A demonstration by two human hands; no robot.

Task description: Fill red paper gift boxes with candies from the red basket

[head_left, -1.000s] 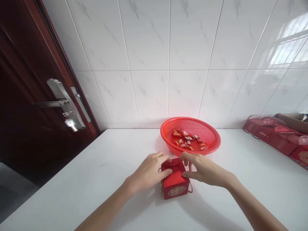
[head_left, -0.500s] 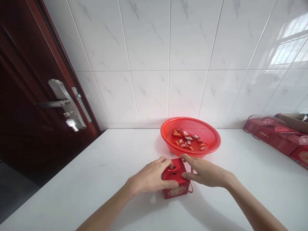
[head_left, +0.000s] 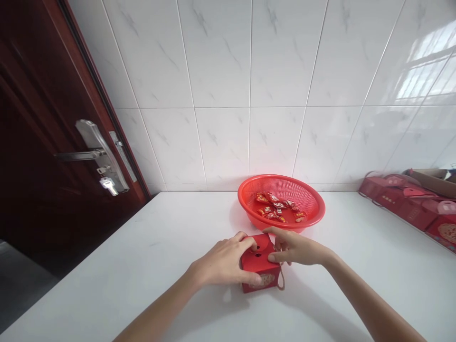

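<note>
A small red gift box (head_left: 263,266) with a gold-patterned front and a cord handle (head_left: 281,280) at its right side stands on the white tabletop. My left hand (head_left: 230,261) is closed around its left side, thumb along the front and fingers over the top beside two dark holes. At the upper right edge of the box is my right hand (head_left: 290,247), its thumb on the top and its index finger at the far edge. Just behind the box, a red plastic basket (head_left: 245,202) holds several red-wrapped candies (head_left: 274,206).
Several red gift boxes (head_left: 402,199) and an open cardboard box (head_left: 432,180) are along the right side. A dark red door (head_left: 39,95) with a metal handle (head_left: 103,154) and keys (head_left: 109,185) is at left. Behind the table rises a tiled wall (head_left: 221,71).
My right hand has shifted slightly up and left on the box top, its fingers curling behind the right edge. My left hand keeps its hold. The camera view has moved a little.
</note>
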